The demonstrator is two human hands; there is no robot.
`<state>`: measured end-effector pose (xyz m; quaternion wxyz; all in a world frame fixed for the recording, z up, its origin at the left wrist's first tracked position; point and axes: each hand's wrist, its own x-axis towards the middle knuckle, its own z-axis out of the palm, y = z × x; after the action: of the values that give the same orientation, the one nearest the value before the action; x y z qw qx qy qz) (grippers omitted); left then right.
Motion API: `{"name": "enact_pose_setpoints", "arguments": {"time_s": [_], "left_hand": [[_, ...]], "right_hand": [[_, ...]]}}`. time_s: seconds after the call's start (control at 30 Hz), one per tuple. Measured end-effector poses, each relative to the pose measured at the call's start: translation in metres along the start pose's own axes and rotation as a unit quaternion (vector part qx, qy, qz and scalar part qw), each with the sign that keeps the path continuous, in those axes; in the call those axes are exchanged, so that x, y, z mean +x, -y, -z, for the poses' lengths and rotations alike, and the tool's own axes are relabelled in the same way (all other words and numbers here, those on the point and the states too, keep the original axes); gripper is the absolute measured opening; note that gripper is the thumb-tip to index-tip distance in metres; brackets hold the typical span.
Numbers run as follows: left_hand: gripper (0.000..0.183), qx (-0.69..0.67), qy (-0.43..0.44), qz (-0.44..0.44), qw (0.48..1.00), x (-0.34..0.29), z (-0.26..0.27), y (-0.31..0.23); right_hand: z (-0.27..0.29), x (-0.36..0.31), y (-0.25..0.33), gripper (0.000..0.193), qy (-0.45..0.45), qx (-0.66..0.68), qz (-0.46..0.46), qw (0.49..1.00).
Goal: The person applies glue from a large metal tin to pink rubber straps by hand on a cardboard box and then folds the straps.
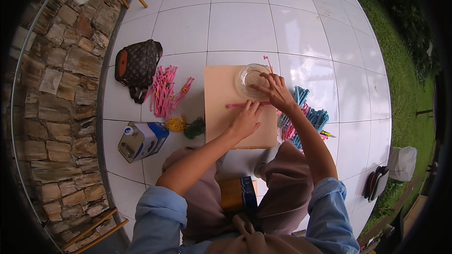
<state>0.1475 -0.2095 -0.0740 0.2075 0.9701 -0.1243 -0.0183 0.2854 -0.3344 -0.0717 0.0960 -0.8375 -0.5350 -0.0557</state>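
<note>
Far left on the tiles, there's the bag [136, 64], with the tin [145, 142] nearer the person, then a heap of pink strips [162, 95]. Yellow bits [175, 123] next, green bits [194, 128] right by the board's left edge. Onto the board [217, 84]: one pink strip [235, 105] lies crosswise, midway between far and near edges, the left hand's [245, 121] fingertips down on it; gripping or not, can't tell. At the far right corner, the glass dish [242, 78], and the right hand [278, 93] dips fingers into it; whether they've pinched anything, can't tell. Beyond the right edge, blue strips [316, 120] pile up.
</note>
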Motion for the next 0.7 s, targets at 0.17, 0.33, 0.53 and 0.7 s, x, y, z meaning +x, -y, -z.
{"name": "enact_pose_setpoints", "arguments": {"time_s": [0.17, 0.33, 0.53, 0.7], "left_hand": [[0.059, -0.009, -0.005, 0.001, 1.0, -0.001, 0.0, 0.0], [0.06, -0.013, -0.01, -0.002, 1.0, 0.0, -0.001, -0.001], [0.065, -0.039, -0.01, -0.003, 0.999, -0.003, -0.007, 0.004], [0.068, -0.01, 0.002, -0.013, 1.0, -0.002, -0.004, 0.004]], "right_hand": [[0.005, 0.001, 0.004, 0.062, 0.014, 0.011, -0.001, 1.0], [0.005, -0.002, 0.002, 0.06, -0.02, 0.052, -0.027, 0.998], [0.014, -0.025, -0.003, 0.061, -0.056, 0.165, -0.039, 0.984], [0.022, -0.056, -0.01, 0.052, -0.036, 0.174, 0.036, 0.983]]}}
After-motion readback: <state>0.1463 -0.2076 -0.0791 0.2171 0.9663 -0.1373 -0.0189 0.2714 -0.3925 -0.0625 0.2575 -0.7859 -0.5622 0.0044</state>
